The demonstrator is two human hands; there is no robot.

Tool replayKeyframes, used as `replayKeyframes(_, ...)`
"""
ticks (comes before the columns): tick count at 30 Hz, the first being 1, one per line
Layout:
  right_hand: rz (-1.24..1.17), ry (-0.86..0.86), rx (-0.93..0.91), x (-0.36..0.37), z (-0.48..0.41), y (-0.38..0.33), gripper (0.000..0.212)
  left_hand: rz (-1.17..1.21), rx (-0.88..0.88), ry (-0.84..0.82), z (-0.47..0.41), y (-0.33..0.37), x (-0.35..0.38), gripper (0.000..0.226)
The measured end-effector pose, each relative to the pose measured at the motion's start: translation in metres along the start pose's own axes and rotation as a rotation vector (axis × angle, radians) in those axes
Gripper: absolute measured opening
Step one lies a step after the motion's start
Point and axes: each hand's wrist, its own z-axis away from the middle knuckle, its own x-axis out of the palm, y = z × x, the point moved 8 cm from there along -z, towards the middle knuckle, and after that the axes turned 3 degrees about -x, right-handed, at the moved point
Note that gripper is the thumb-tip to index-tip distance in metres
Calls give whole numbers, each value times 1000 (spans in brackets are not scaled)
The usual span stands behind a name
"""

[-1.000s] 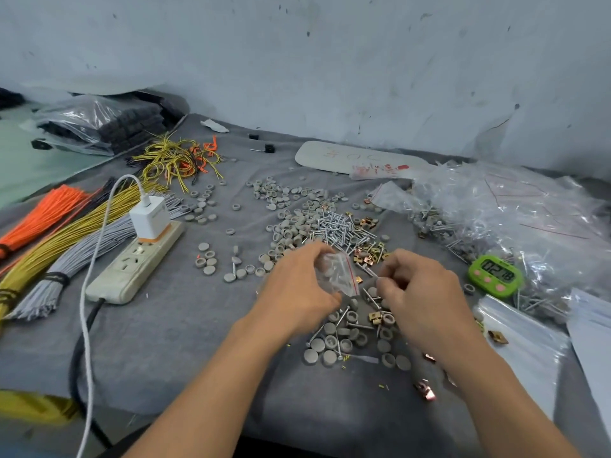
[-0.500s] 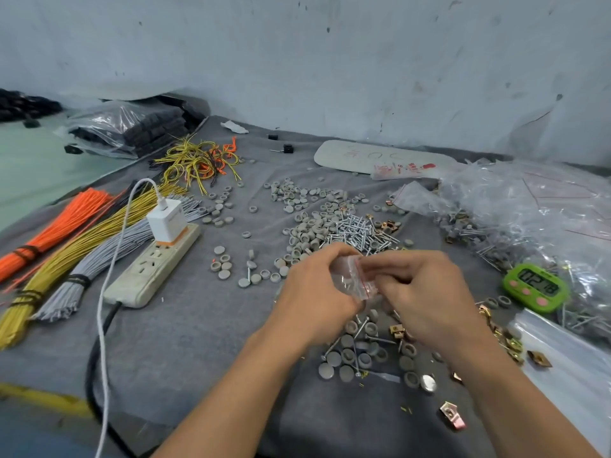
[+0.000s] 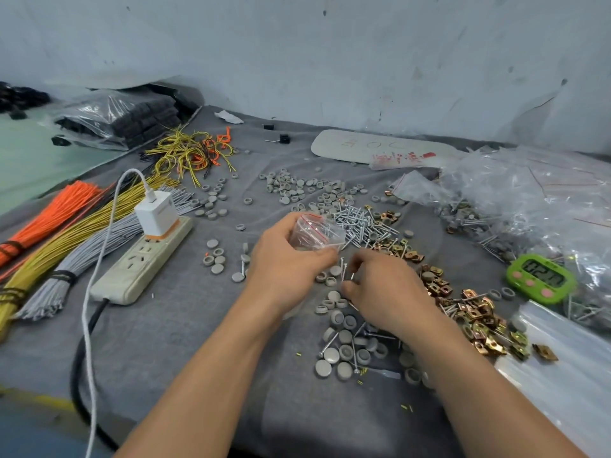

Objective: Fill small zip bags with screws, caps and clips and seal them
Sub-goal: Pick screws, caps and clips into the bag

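Leaving the zip bag [image 3: 314, 233] gripped in the left hand [image 3: 284, 262], the right hand [image 3: 386, 289] has dropped and pinches screws [image 3: 343, 268].

Digits on timer [image 3: 542, 279]: blurred, unreadable. Contents of zip bag [image 3: 315, 231]: indistinct. Wire bundles [image 3: 49, 246]: cut off at left edge. Count of screws [image 3: 343, 269] in right hand [image 3: 383, 292]: hidden by fingers [image 3: 360, 259].

Even, soft daylight, faint shadows, glare on plastic bags [image 3: 529, 200], wide-angle bending at blurred edges.
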Motion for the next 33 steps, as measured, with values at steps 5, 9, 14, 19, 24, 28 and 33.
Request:
replayKeyframes(5, 61, 27, 2, 2, -6, -2, 8, -109, 23, 18, 0, 4, 5, 47)
replayKeyframes(9, 55, 38, 54, -1, -1, 9, 20, -231, 59, 40, 4, 3, 7, 44)
replayKeyframes(14, 70, 25, -2, 1, 6, 9, 18, -270, 55, 36, 7, 0, 11, 47)
replayKeyframes(19, 15, 84, 45, -2, 8, 12, 19, -315, 96, 48, 15, -2, 20, 40)
replayKeyframes(24, -58, 142, 64, -7, 11, 21, 24, -382, 134, 27, 16, -1, 25, 43)
replayKeyframes(28, -396, 411, 74, -39, 22, 41, 25, -463, 126, 1, 18, -3, 31, 49)
replayKeyframes(33, -809, 437, -15, -61, 36, 52, 32, -504, 117, -3, 21, -1, 35, 60)
